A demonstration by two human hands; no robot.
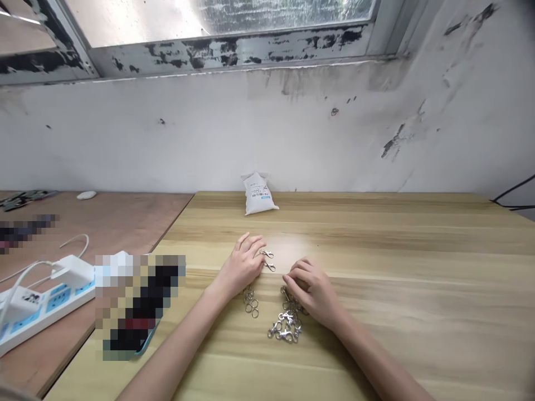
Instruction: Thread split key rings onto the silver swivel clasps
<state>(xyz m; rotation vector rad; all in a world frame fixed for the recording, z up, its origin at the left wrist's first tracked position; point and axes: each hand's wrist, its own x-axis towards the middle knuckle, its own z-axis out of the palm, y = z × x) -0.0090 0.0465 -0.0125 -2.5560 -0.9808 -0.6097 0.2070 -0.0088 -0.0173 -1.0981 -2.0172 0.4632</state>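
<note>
My left hand (243, 265) rests on the pale wood-grain table (376, 250), its fingertips touching or just beside two small metal swivel clasps (268, 260). Below that hand lies a small cluster of silver split rings (251, 302). My right hand (311, 291) is curled over the top of a tangled heap of silver lobster-claw clasps (286, 323). Its fingers hide the heap's upper end, so I cannot tell whether they grip a clasp.
A white sealed pouch (261, 195) leans near the stained wall. To the left stand a plywood table (104, 234), a white power strip (42, 303) with plugged-in cables, a pixelated object (137, 306) and a white mouse (86, 195). Black cables (512, 197) enter at right.
</note>
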